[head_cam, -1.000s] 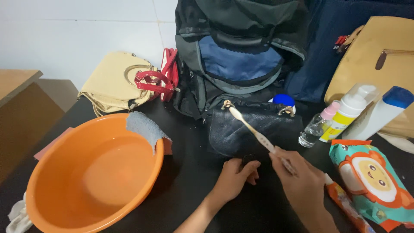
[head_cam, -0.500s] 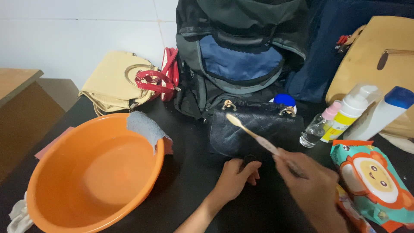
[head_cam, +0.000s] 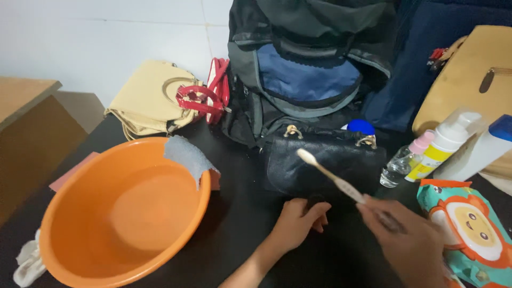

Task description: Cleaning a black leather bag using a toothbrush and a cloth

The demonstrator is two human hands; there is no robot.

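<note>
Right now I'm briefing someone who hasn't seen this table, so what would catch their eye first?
The big orange basin at the near left, a grey sponge draped over its rim. At centre, the right hand holds a toothbrush over a small black handbag, while the left hand touches the bag's lower edge. A bright cartoon wipes pack lies at the far right.
</note>
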